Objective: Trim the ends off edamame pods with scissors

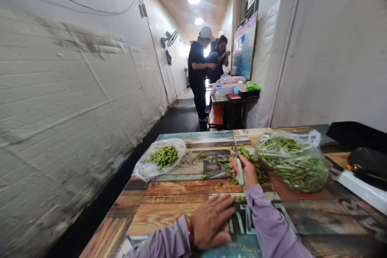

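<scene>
My left hand (211, 221) lies flat on the wooden table (169, 205) with its fingers stretched out and nothing in it. Further out, my right hand (245, 171) is closed round the green handle of a pair of scissors (238, 160), whose blades point up and away. Just past that hand lies a loose pile of green bean pods (246, 157). A clear plastic bag full of pods (294, 163) sits to its right. Another open plastic bag with a smaller heap of pods (161, 157) rests at the table's left edge.
A white tiled wall runs close along the left, with a dark floor strip beside the table. Dark objects and a white-edged item (363, 161) lie at the table's right end. Two people in dark clothes (202, 72) stand at a cluttered table (234, 94) down the corridor.
</scene>
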### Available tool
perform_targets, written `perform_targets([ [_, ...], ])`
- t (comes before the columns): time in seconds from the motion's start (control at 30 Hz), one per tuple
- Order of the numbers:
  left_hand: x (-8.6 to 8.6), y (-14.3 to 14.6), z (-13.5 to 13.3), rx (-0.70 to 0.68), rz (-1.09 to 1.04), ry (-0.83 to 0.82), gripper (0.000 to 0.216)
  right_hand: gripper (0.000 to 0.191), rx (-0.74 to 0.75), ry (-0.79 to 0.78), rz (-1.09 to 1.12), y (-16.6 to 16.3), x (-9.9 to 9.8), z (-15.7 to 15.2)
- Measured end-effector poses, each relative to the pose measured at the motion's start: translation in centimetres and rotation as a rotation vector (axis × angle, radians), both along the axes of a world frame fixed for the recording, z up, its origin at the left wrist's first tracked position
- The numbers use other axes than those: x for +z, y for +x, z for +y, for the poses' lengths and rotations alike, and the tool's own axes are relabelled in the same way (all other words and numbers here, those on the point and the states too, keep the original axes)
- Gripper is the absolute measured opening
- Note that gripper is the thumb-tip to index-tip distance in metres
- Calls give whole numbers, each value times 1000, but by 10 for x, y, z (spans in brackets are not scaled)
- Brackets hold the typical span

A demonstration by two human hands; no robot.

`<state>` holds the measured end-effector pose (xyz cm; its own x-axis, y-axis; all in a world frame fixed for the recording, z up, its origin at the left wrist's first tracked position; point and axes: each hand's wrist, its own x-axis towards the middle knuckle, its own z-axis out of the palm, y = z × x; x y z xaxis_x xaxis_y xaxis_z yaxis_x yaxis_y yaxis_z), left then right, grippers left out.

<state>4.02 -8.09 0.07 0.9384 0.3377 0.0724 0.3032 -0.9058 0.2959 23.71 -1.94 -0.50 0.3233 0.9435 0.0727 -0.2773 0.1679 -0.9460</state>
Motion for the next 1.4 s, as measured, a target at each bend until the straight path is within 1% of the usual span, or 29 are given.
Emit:
perform_targets([
  [0.07, -4, -5, 18, 89, -22, 49, 62, 65, 13, -13, -22, -2, -3, 0],
  [0.13, -7, -7, 34, 280, -49, 100, 60, 65, 18, -23, -52, -4, -4, 0],
  [0.2, -8, -3, 45, 480, -81, 145, 52, 66, 28, -25, -64, -5, -5, 1],
  [0.23, -7, 1, 48, 546, -107, 161, 47, 66, 31, -23, -66, -5, -5, 1],
  [0.27, -6, 8, 49, 575, -142, 168, 42, 66, 33, -21, -69, -5, -6, 1],
  [0.3, -6, 16, 49, 570, -182, 165, 37, 66, 33, -17, -75, -6, -5, 1],
  [0.37, -5, 35, 47, 483, -249, 128, 32, 65, 26, -4, -95, -6, -5, 1],
  [0.47, -11, 61, 44, 387, -236, 105, 32, 62, 18, 16, -133, -6, -2, -1],
  [0.57, -19, 75, 46, 415, -167, 140, 32, 62, 20, 20, -147, -7, 0, -2],
  [0.67, -23, 75, 49, 452, -108, 185, 30, 63, 37, 17, -134, -7, 2, -3],
  [0.83, -20, 65, 45, 486, -21, 241, 22, 61, 53, 21, -122, -7, 6, -5],
  [0.9, -20, 61, 42, 520, -67, 248, 20, 61, 54, 26, -126, -8, 7, -5],
  [1.0, -17, 57, 38, 547, -240, 274, 15, 60, 59, 19, -127, -9, 5, -5],
  [1.07, -13, 54, 35, 549, -335, 267, 15, 61, 62, 9, -123, -9, 4, -4],
  [1.17, -5, 46, 32, 607, -433, 185, 13, 60, 53, 0, -110, -8, 2, -2],
  [1.27, -2, 36, 36, 721, -593, 39, 10, 60, 47, 1, -110, -8, 1, -2],
  [1.33, -3, 29, 43, 797, -730, -141, 5, 60, 46, -8, -134, -9, 2, -3],
  [1.4, -5, 25, 51, 828, -876, -400, 6, 60, 43, -24, -165, -10, 2, -4],
])
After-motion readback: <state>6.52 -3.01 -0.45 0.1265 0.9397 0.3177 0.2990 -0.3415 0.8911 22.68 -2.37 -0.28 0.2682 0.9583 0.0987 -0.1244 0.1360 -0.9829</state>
